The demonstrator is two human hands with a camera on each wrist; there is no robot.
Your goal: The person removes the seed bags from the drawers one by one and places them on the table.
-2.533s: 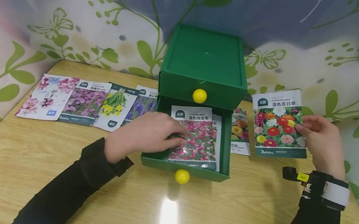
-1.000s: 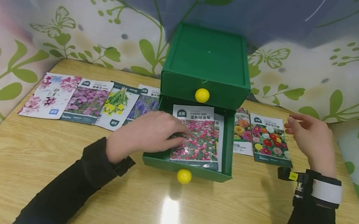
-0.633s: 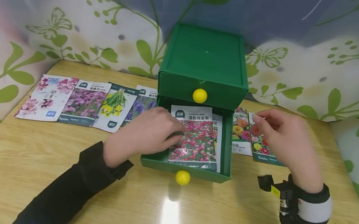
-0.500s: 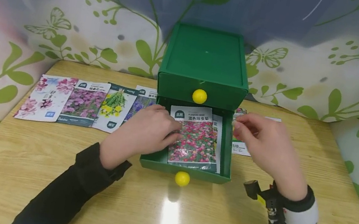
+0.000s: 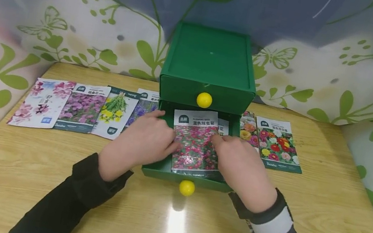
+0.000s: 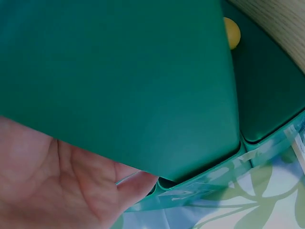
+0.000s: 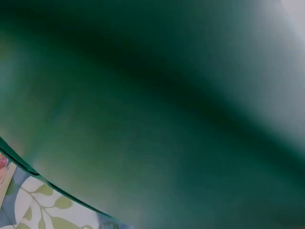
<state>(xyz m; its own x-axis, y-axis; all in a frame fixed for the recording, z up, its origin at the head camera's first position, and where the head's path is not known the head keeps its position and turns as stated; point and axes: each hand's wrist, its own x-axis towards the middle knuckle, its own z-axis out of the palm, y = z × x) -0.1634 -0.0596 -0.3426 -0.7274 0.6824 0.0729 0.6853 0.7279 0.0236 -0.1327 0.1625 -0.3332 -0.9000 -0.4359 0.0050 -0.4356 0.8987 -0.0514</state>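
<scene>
R hand (image 5: 245, 166) at R edge, L hand (image 5: 142, 140) near L edge of pyrethrum seed pkt (image 5: 196, 143); fingers partly hidden, we can't tell if pinching. Pkt in lower drawer (image 5: 157, 174), overlapping second pkt (image 5: 223, 126); we'd maybe drag both if fingertips catch underlying edge.

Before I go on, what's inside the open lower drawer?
A pink-flowered seed packet lies over another packet, whose upper part shows; its rest and anything beneath are covered.

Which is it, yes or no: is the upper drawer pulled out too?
No, the upper drawer is closed in the head view, while only the lower drawer stands open.
</scene>
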